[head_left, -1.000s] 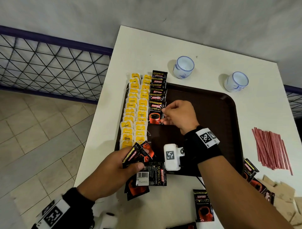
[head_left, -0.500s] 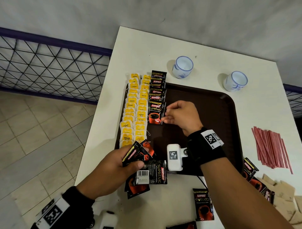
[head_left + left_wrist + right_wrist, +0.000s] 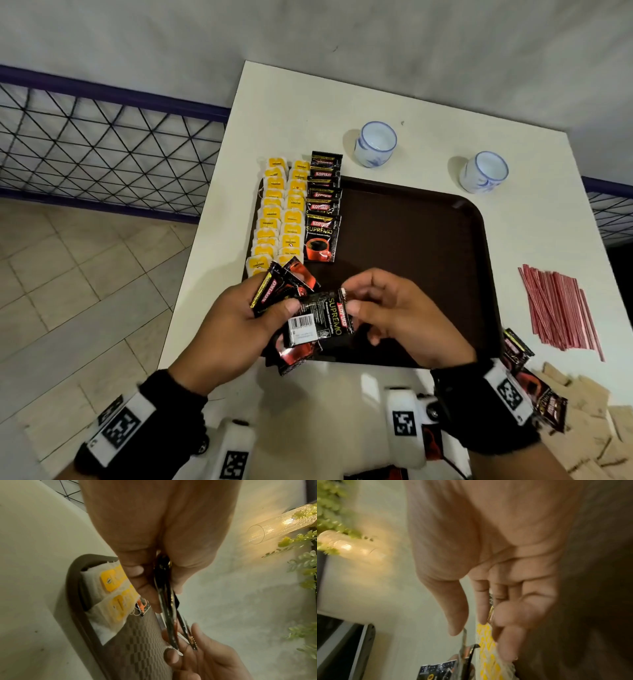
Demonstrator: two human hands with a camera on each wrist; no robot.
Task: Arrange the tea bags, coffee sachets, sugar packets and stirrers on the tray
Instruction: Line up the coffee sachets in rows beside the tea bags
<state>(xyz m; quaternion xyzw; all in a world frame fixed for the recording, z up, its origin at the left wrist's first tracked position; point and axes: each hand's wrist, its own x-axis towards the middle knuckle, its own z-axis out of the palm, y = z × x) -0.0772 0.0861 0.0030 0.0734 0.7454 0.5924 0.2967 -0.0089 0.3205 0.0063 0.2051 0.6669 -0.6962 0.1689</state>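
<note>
My left grip (image 3: 236, 322) is clutching a coffee sachet stack (image 3: 291, 301); my right grip (image 3: 394, 315) is pinching the top Kopiko sachet (image 3: 322, 317) beside it.

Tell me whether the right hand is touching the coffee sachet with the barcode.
Touching. The head view shows the right hand pinching the sachet's edge between thumb and fingers while the left hand holds the bunch.

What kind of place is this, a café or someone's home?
Hard to say; perhaps a café or hotel refreshment corner. A white table holds a brown serving tray, two cups, and a wall lamp glows among greenery.
</note>
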